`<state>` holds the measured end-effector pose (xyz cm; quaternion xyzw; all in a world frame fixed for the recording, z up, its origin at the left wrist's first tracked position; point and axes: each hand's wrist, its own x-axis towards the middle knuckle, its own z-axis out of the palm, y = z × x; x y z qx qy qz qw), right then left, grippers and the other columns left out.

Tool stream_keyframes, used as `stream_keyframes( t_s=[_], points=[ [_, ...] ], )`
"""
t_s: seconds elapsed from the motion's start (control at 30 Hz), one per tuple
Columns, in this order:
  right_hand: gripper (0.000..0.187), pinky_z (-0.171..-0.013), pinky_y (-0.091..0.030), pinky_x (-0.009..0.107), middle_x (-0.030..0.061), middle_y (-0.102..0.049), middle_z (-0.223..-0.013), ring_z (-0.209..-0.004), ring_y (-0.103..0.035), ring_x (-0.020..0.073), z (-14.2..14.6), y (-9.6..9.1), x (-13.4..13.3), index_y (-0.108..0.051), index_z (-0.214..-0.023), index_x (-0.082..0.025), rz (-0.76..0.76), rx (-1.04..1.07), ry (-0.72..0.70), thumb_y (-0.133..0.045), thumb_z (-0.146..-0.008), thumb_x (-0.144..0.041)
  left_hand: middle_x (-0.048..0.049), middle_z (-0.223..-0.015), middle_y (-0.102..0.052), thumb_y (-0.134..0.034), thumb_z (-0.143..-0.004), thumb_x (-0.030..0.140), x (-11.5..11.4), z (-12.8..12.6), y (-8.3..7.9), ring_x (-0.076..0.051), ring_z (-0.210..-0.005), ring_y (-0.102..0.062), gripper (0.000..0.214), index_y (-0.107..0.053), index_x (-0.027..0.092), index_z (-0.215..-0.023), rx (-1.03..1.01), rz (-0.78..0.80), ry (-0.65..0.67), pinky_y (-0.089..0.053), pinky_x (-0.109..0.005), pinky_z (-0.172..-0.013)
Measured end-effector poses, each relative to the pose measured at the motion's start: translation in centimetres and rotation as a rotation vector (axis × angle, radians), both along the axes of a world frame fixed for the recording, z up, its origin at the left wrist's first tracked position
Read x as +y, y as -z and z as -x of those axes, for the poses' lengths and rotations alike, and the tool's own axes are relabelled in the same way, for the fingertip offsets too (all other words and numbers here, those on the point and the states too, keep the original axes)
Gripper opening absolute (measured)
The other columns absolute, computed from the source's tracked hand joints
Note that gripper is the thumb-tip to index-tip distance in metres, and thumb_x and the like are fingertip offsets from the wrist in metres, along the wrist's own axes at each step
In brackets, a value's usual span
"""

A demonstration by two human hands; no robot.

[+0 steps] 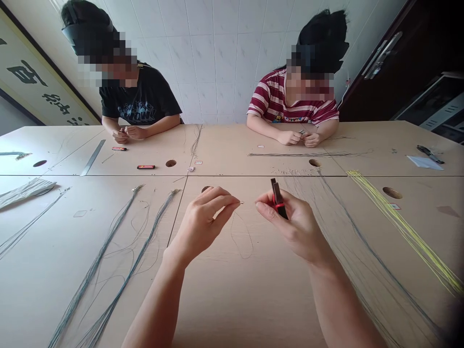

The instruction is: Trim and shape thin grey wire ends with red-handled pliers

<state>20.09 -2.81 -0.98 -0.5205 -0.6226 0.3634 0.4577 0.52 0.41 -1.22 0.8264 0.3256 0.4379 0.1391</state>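
Observation:
My left hand (210, 212) is closed in a pinch on the end of a thin cord, where a tiny pale piece shows at the fingertips. The cord (250, 241) hangs below in a loose loop over the table. Across a small gap, my right hand (290, 222) wraps round a small black tool with a red part (278, 198); its two dark tips stick up, and its exact kind is unclear. The right thumb and forefinger meet, but anything tiny between them cannot be made out.
Two bundles of grey-green cords (105, 246) lie on the left. Yellow cords (398, 222) and another dark cord bundle (373, 241) lie on the right. Across the table (224, 299) sit two people, with a metal ruler (93, 157) and small red-and-black objects (146, 167) before the left one.

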Motion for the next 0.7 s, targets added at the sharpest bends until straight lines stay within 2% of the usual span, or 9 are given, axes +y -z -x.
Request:
stream_keyframes(
  t_s=[0.13, 0.33, 0.47, 0.7],
  points=[
    [0.010, -0.068, -0.044, 0.025, -0.0002, -0.058, -0.081, -0.073, -0.053, 0.0124, 0.6, 0.1, -0.1, -0.060, -0.089, -0.022, -0.127, -0.068, 0.036, -0.061, -0.089, -0.032, -0.0037, -0.085, -0.066, -0.058, -0.090, 0.012, -0.1, -0.1, 0.0, -0.016, -0.086, -0.063, 0.011, -0.068, 0.018, -0.092, -0.022, 0.021, 0.011, -0.050, -0.029, -0.073],
    [0.009, -0.070, -0.045, 0.027, 0.0008, -0.057, -0.081, -0.073, -0.053, 0.0137, 1.4, 0.3, 0.0, -0.058, -0.086, -0.022, -0.242, -0.183, 0.025, -0.057, -0.091, -0.029, -0.0039, -0.083, -0.066, -0.058, -0.090, 0.012, -0.4, -0.6, -0.1, -0.015, -0.079, -0.060, 0.011, -0.068, 0.018, -0.090, -0.046, 0.046, 0.045, -0.050, -0.030, -0.072],
    [0.012, -0.066, -0.043, 0.026, -0.0009, -0.052, -0.074, -0.068, -0.050, 0.0128, 1.5, 0.4, -0.1, -0.057, -0.081, -0.022, -0.255, -0.200, 0.046, -0.057, -0.091, -0.029, -0.0031, -0.081, -0.065, -0.057, -0.090, 0.012, -0.6, -1.1, 0.0, -0.011, -0.069, -0.054, 0.011, -0.066, 0.017, -0.088, -0.071, 0.035, 0.047, -0.049, -0.028, -0.067],
    [0.008, -0.066, -0.044, 0.025, -0.0011, -0.057, -0.079, -0.070, -0.053, 0.0120, 1.6, 0.1, -0.6, -0.060, -0.088, -0.023, -0.217, -0.087, 0.050, -0.060, -0.090, -0.030, -0.0020, -0.074, -0.060, -0.057, -0.090, 0.010, -1.1, -1.6, -0.4, -0.011, -0.068, -0.052, 0.012, -0.064, 0.015, -0.082, -0.131, 0.041, 0.014, -0.044, -0.025, -0.059]
  ],
)
